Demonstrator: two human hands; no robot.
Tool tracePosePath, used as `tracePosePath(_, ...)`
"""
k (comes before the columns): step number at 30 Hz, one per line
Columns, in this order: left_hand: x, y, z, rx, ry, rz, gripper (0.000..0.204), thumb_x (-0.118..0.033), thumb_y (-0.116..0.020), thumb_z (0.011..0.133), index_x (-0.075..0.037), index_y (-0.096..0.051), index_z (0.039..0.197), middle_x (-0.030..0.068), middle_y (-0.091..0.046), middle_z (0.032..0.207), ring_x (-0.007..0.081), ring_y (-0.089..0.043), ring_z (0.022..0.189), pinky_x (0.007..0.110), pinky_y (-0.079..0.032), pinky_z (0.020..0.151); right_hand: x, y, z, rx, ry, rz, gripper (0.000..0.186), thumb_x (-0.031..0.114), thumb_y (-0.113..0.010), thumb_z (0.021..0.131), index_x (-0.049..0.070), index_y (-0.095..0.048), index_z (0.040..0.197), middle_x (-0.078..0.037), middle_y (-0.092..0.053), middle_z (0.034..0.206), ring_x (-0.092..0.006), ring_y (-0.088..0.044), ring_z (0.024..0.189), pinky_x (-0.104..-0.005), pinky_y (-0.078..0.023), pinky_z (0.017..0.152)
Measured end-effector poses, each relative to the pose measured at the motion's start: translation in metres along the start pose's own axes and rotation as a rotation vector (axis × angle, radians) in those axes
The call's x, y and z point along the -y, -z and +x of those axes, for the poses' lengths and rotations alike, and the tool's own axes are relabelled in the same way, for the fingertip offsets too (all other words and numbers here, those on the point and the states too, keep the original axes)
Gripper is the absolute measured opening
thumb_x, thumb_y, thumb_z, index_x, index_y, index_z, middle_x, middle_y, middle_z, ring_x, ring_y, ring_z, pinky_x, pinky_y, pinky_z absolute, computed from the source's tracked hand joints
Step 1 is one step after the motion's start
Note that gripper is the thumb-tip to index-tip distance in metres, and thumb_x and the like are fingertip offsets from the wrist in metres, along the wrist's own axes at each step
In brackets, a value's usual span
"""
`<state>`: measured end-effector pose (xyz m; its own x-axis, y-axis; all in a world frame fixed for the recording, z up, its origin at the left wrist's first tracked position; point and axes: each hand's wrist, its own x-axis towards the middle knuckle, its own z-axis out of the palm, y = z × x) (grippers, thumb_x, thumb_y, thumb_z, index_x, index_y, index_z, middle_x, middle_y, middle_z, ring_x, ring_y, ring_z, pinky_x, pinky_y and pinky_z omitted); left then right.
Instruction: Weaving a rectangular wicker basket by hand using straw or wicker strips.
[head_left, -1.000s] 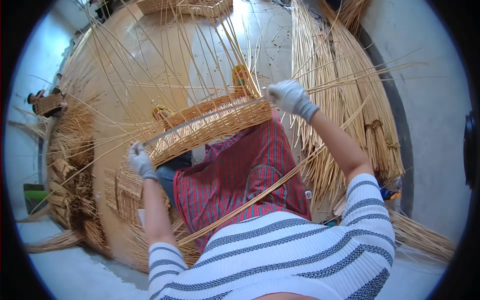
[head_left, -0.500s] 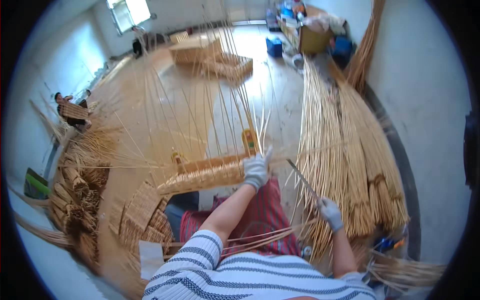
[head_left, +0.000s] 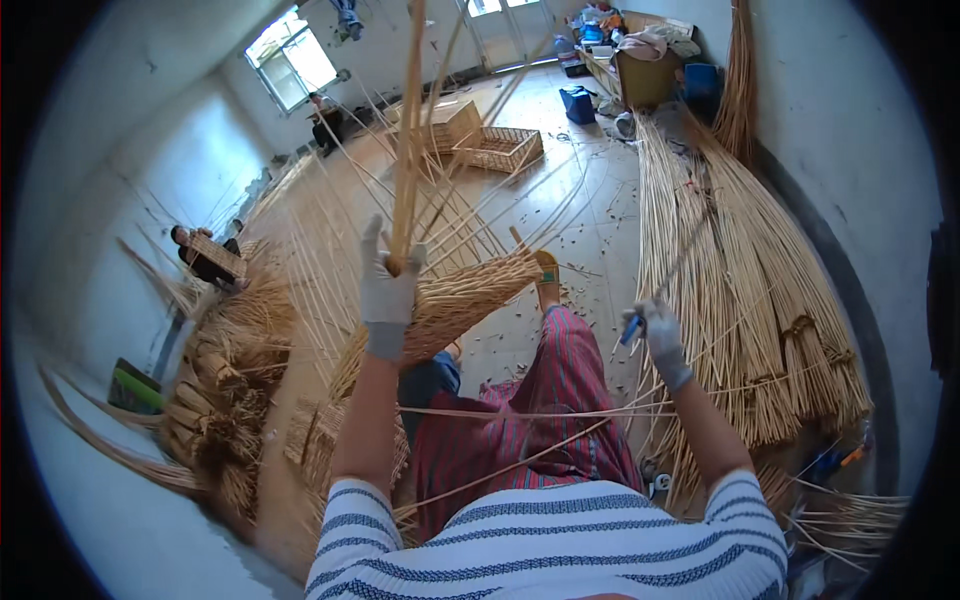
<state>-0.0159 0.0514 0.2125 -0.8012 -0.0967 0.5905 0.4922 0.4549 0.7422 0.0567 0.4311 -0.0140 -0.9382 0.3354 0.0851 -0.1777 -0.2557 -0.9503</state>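
A partly woven wicker basket (head_left: 470,295) tilts in front of my lap, long uncut rods rising from it. My left hand (head_left: 388,290), in a pale glove, grips a bundle of upright wicker rods (head_left: 405,150) beside the basket's near side. Off to the right, my gloved right hand (head_left: 660,335) is closed round a long, thin metal tool (head_left: 682,258) with a blue end showing below the fist. The tool points up and away, apart from the basket. A striped red cloth (head_left: 530,430) covers my lap, and loose rods cross it.
Long rods (head_left: 740,300) lie in bundles on the right. Woven panels (head_left: 345,435) and tied bundles (head_left: 220,430) lie on the left. Finished baskets (head_left: 500,150) stand farther back. One person (head_left: 210,255) sits at the left wall, another (head_left: 325,122) near the window.
My left hand has moved from the basket's right end to the upright rods. The basket has tilted, its right end rising. My right hand still grips the tool, which has swung more upright.
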Motion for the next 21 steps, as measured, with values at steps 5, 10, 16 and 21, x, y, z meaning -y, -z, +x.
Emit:
tracePosePath(5, -0.069, 0.04, -0.045, -0.012, -0.066, -0.078, 0.076, -0.02, -0.078, 0.087, -0.012, -0.036, 0.15, 0.0032, -0.058, 0.081, 0.0085, -0.054, 0.069, 0.025, -0.045, 0.058, 0.048, -0.086, 0.037, 0.205, 0.118, -0.024, 0.038, 0.037, -0.051, 0.104, 0.003, -0.059, 0.091, -0.015, -0.071, 0.089, -0.0173, -0.068, 0.072, -0.0307, -0.054, 0.066)
tracePosePath(10, -0.072, 0.066, -0.096, -0.078, -0.168, 0.037, 0.087, -0.019, -0.088, 0.07, -0.014, -0.047, 0.146, 0.0046, -0.053, 0.073, 0.0167, -0.053, 0.065, 0.032, -0.047, 0.059, 0.118, -0.177, 0.078, 0.243, 0.428, -0.366, 0.041, 0.036, -0.049, 0.104, 0.0, -0.067, 0.095, -0.002, -0.064, 0.078, -0.0128, -0.062, 0.073, -0.0296, -0.048, 0.067)
tracePosePath(16, -0.078, 0.062, -0.145, -0.009, -0.425, 0.032, 0.088, -0.03, -0.089, 0.061, -0.01, -0.055, 0.14, 0.0097, -0.061, 0.083, 0.0292, -0.062, 0.075, 0.04, -0.048, 0.07, 0.109, -0.13, 0.117, 0.354, 0.596, -0.83, 0.039, 0.036, -0.046, 0.103, 0.004, -0.068, 0.106, -0.011, -0.063, 0.077, -0.0225, -0.064, 0.065, -0.0354, -0.05, 0.064)
tracePosePath(21, -0.096, 0.04, -0.177, 0.137, -0.538, -0.007, 0.077, -0.038, -0.08, 0.068, -0.017, -0.059, 0.138, -0.0027, -0.059, 0.076, 0.0163, -0.062, 0.073, 0.036, -0.044, 0.069, 0.108, -0.038, 0.054, 0.246, 0.442, -0.764, 0.042, 0.038, -0.044, 0.106, 0.003, -0.065, 0.094, -0.003, -0.061, 0.075, -0.0093, -0.056, 0.066, -0.0269, -0.045, 0.06)
